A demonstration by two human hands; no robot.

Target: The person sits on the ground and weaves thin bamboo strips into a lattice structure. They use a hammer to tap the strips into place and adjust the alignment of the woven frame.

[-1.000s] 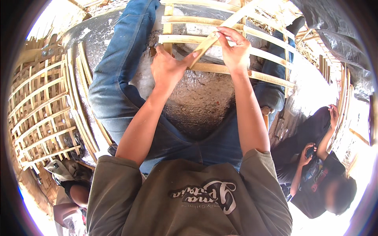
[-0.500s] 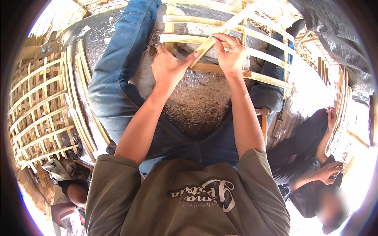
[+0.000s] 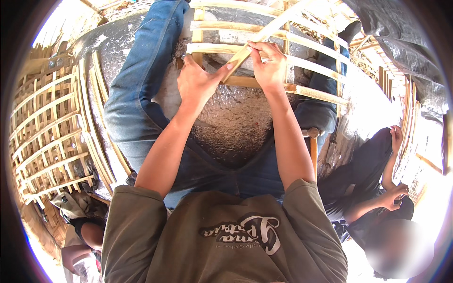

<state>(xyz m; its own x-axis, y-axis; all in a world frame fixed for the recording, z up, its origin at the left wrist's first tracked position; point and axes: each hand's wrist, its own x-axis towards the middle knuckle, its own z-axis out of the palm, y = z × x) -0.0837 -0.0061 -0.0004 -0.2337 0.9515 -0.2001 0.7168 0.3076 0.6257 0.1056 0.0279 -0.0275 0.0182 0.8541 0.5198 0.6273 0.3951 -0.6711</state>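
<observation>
A flat, pale bamboo strip (image 3: 241, 58) slants between my hands, its near end close to my left thumb and its far end running up and to the right. My left hand (image 3: 197, 84) presses its thumb along the near end; its other fingers are partly hidden. Higher up the strip, my right hand (image 3: 269, 66) pinches it between thumb and fingers. Beneath and beyond the strip lies a bamboo lattice (image 3: 307, 60) of spaced slats crossed by uprights, lying partly across my right leg. Its nearest slat (image 3: 321, 95) passes just beyond my right wrist.
Woven bamboo panels (image 3: 45, 137) stand at the left, beside long loose strips (image 3: 94, 122). What looks like a hammer (image 3: 311, 133) rests by my right knee. A co-worker in dark clothes (image 3: 358, 174) sits at the right; another person (image 3: 89, 236) is at the lower left.
Both hands, the strip and the lattice appear slightly further left in the picture. My grip looks the same. The co-worker at the right has shifted head and hands a little.
</observation>
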